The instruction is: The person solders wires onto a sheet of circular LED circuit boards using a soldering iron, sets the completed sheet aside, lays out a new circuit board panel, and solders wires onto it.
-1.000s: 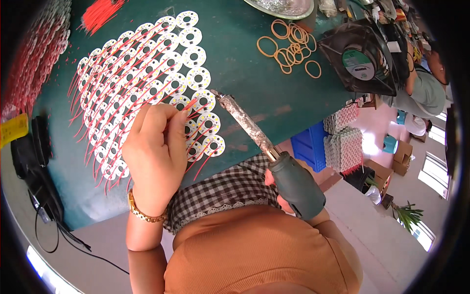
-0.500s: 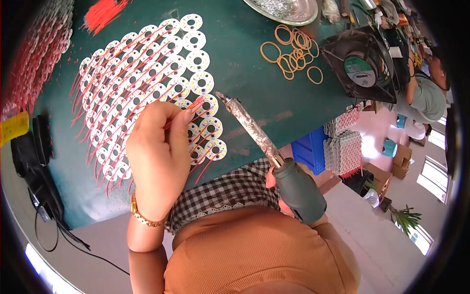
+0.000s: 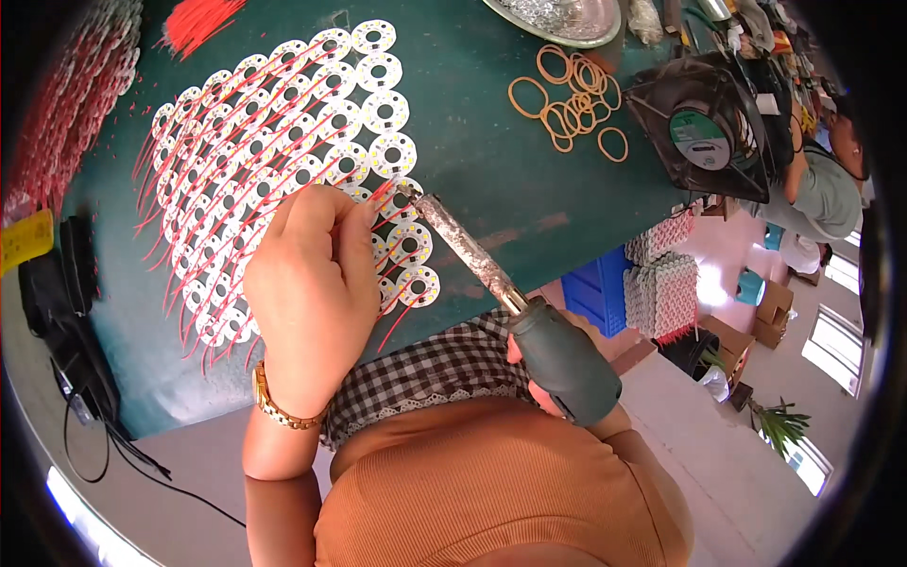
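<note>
While the left hand (image 3: 312, 274) is pinching red wire (image 3: 384, 193), the right hand (image 3: 543, 398) is aiming a soldering iron (image 3: 565, 364) at a white disc (image 3: 391, 209).
The left thumb and forefinger are pressing together on the wire, which is reaching over that disc at the right edge of the disc group. The right hand is clamping around the iron's dark handle and is partly hiding behind it; the iron is slanting toward the far left, and whether its tip is touching the disc, one cannot tell. Other discs (image 3: 392, 154) are lying in rows on the green table (image 3: 501, 180), left of centre. Rubber bands (image 3: 568, 121) are resting at the far right, between a dish (image 3: 567, 42) and a black fan (image 3: 652, 99).
</note>
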The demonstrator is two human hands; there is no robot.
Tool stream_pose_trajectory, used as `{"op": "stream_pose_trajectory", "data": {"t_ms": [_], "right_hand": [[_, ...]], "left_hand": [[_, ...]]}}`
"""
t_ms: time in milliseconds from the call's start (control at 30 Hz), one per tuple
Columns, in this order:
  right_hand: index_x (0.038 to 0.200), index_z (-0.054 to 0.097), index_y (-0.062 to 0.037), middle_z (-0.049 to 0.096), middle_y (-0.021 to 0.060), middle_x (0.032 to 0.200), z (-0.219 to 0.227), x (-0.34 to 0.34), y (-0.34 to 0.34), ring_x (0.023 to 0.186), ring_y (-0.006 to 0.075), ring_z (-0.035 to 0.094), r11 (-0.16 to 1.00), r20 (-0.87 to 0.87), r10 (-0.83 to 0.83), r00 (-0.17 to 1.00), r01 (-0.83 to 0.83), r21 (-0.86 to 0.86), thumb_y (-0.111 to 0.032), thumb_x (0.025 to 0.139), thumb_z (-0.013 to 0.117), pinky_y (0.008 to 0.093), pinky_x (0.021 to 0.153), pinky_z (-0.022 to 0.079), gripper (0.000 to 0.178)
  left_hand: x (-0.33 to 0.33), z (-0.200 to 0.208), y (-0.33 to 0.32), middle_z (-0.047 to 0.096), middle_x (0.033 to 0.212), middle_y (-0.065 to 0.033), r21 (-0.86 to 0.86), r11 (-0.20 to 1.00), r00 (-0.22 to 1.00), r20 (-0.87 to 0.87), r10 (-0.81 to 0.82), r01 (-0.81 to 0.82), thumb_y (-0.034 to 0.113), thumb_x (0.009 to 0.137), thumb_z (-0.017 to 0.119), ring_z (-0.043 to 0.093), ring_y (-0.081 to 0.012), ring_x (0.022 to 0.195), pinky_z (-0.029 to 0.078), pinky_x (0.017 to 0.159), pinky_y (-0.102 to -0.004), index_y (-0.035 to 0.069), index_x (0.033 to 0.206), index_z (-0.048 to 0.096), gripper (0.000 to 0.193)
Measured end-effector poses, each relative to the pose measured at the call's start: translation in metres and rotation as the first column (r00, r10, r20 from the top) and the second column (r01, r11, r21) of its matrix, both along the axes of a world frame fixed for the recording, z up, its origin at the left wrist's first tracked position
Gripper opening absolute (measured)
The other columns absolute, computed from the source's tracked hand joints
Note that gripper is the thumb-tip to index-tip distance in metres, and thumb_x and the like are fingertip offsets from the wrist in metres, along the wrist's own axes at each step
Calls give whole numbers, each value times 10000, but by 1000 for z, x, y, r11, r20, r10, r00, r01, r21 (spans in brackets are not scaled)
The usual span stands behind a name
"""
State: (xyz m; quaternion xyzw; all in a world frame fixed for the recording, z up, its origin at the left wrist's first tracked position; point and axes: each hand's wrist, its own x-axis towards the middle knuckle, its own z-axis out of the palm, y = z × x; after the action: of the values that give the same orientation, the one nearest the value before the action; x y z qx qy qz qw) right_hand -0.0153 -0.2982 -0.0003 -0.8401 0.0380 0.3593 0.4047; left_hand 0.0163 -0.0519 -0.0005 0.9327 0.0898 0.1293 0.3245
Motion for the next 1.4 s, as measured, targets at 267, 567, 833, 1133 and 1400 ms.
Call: {"op": "stream_pose_trajectory", "data": {"t_ms": [267,567,833,1133,1400], "right_hand": [[930,673,-78,685,90,737,-3,-2,-5,685,273,681,999,14,8,1000,-8,50,-242,714,753,362,646,536,284],[928,621,-18,667,97,708,-28,-17,-17,611,277,662,976,228,31,973,-78,202,-188,681,779,369,579,522,338],[943,635,-43,631,75,671,-8,-4,-6,583,252,630,973,417,70,906,-154,171,-213,719,752,357,561,497,305],[836,666,-101,630,72,667,-14,-9,-8,638,251,630,980,280,192,940,-200,-1,-259,756,719,362,592,491,184],[843,677,-103,678,70,736,-29,-14,-16,681,275,661,947,318,318,893,-312,-70,-253,715,757,364,617,518,213]], "left_hand": [[-1,3,-2,591,699,-99,10,1000,1000,-19,7,-7,78,860,660,562,-286,535,411,472,-376,49,795,574,112],[-2,2,-5,577,706,-109,51,999,1000,5,11,-11,78,866,652,566,-305,552,422,486,-391,46,811,556,115],[-2,2,-5,572,711,-114,42,999,1000,-17,15,-15,77,861,652,561,-314,547,419,484,-398,47,796,559,117],[-1,4,-5,557,698,-110,25,1000,1000,-12,17,-16,59,853,653,551,-308,537,414,480,-392,46,785,552,122],[-2,4,-5,567,708,-109,7,1000,1000,-3,15,-14,62,855,653,555,-310,546,419,486,-393,50,790,555,118]]}}
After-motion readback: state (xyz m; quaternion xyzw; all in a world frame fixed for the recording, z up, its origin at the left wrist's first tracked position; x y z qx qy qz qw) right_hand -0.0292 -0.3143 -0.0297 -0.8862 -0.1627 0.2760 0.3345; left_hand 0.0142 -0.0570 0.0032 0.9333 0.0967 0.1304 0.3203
